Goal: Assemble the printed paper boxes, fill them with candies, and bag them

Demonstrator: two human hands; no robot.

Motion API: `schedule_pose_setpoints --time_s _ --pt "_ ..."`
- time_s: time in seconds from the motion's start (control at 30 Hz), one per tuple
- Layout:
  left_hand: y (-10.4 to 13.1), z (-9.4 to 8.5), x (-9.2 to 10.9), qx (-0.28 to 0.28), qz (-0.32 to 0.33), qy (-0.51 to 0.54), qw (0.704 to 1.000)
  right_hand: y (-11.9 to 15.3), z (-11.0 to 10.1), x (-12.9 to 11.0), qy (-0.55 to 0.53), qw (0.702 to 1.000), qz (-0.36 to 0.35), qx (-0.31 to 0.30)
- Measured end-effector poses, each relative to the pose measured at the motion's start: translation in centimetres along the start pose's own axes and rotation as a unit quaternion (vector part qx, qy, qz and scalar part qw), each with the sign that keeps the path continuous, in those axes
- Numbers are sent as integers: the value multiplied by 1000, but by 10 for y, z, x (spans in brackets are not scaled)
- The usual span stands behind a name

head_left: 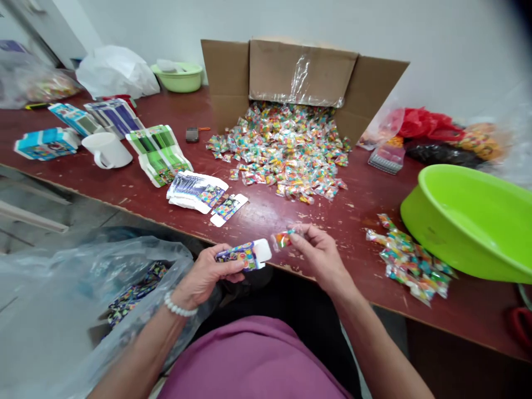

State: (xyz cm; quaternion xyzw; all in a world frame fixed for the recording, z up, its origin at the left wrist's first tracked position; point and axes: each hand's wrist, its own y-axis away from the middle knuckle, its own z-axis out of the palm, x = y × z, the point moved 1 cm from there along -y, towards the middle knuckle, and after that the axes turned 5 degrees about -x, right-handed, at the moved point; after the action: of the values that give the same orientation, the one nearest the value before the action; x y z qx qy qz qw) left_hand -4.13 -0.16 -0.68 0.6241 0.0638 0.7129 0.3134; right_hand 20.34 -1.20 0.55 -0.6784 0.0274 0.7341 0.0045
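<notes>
My left hand (220, 266) is closed around a small printed carton (241, 256), whose white end flap stands open toward the right. Between the fingertips of my right hand (318, 252) is a clear-wrapped candy packet (283, 239) with orange and green pieces, held just right of the carton's open end. Beyond my hands lie a flat, unfolded carton (228, 209) and a stack of purple flat cartons (195, 191). A big heap of wrapped candy packets (286, 149) spills out of a cardboard box (303, 72) lying on its side.
On the red table (166, 216), a white mug (107, 151) stands among green flat cartons (160, 152) and blue cartons (47, 144). At right, a lime-green basin (461, 233) sits beside a small candy pile (411, 260). A plastic bag (54, 310) with filled-looking cartons (135, 293) is lower left.
</notes>
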Motion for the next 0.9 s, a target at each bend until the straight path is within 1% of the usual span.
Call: schedule_pose_setpoints --time_s 0.1,0.17,0.23,0.33,0.4,0.43,0.47,0.53,0.6,0.67,0.73,0.77,0.83,0.9 --pt "4 19 -6 -7 12 63 998 18 18 1 70 997 -25 0" --pt "7 25 -12 -17 16 73 997 23 22 4 109 993 -40 -2" --pt "10 28 -18 -38 19 59 997 24 22 5 143 988 -61 -17" --pt "13 34 -23 -116 13 22 993 23 24 2 217 969 -105 -59" --pt "13 38 -22 -172 8 11 985 23 28 -2 257 953 -134 -88" --pt "13 39 -21 -191 9 11 981 24 30 -3 269 948 -145 -93" --pt "13 41 -19 -204 15 12 979 24 32 -4 274 946 -151 -86" --pt "12 42 -16 -221 34 16 974 25 34 -4 272 949 -153 -49" --pt "10 43 -14 -228 52 22 972 26 36 -4 283 945 -164 -18" --pt "9 44 -13 -218 68 32 973 26 37 -5 313 931 -188 -21" --pt "8 46 -14 -202 75 47 975 25 37 -7 332 922 -196 -41" --pt "8 46 -15 -192 73 61 977 24 37 -8 329 924 -189 -49" --pt "6 48 -16 -169 55 97 979 24 39 -8 308 934 -165 -78" --pt "5 49 -17 -138 34 130 981 25 41 -7 269 945 -137 -124"
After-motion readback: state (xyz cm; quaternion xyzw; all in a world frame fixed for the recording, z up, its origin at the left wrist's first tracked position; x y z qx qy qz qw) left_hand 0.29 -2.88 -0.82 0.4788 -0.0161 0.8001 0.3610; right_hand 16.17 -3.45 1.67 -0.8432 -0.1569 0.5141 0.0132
